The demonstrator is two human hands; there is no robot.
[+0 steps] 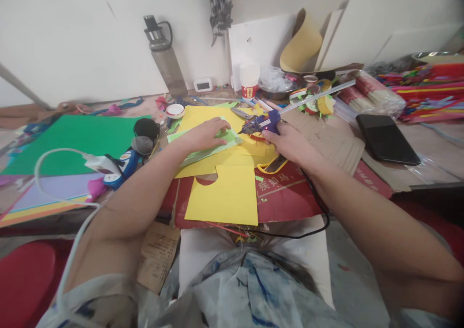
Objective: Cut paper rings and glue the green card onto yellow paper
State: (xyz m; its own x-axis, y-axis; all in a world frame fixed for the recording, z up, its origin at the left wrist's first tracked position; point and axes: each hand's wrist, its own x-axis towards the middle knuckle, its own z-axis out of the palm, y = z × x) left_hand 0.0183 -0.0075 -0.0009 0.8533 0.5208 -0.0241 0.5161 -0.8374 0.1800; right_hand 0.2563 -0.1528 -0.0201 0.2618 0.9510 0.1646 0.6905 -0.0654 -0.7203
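Observation:
My right hand (284, 138) is wrapped round a blue glue gun (266, 122) with a long clear glue stick out of its back. The gun's nozzle points left, close to the right end of a light green paper piece (195, 155). My left hand (210, 134) lies on that green piece with its fingers bent and somewhat apart. Under the green piece are yellow sheets (235, 195), the front one with a rounded notch. A yellow-handled tool (276, 164) lies below my right hand.
Scissors (242, 114) lie behind the glue gun, near a paper cup (249, 82). A grey bottle (168, 64) stands at the back. A green sheet (72, 142) and power strip (121, 167) are left; a black phone (387, 138) is right. The gun's black cable (319, 197) hangs over the front edge.

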